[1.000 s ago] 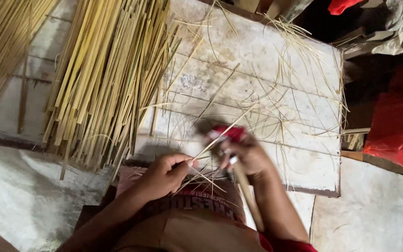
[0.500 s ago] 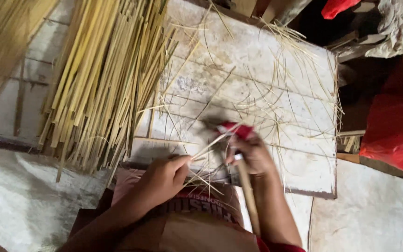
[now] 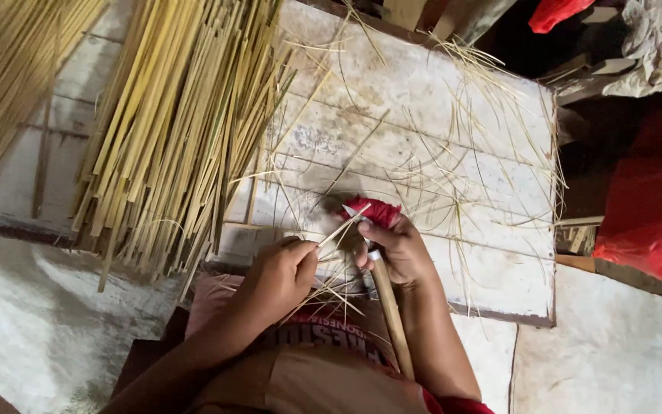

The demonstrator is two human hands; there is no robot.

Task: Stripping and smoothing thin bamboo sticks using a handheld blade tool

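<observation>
1. A worn white wooden board point(image 3: 423, 100) lay on the floor, with thin bamboo shavings point(image 3: 492, 153) scattered over it.
2. To the left of the board, a big pile of yellow bamboo strips point(image 3: 170, 130) was fanned out, and a second bundle point(image 3: 17, 84) lay further left.
3. The left hand point(image 3: 277, 280) hovered at the board's near edge, fingers pinched together on one thin strip point(image 3: 344, 225).
4. The right hand point(image 3: 396, 249), just beside it, was clamped around a knife with a long wooden handle point(image 3: 391, 314) running back toward the person's lap; a red wrap point(image 3: 377, 211) showed above the thumb.
5. The strip sat across the blade point(image 3: 350, 211), over the board's near edge — it looked like shaving or splitting in mid-stroke.
6. Judging by the heap, plenty of strips were left to work; the loose shavings suggested a fair number already done.
7. To the right of the board, a red bag point(image 3: 649, 222) sat beside pale cloth point(image 3: 607, 360).
</observation>
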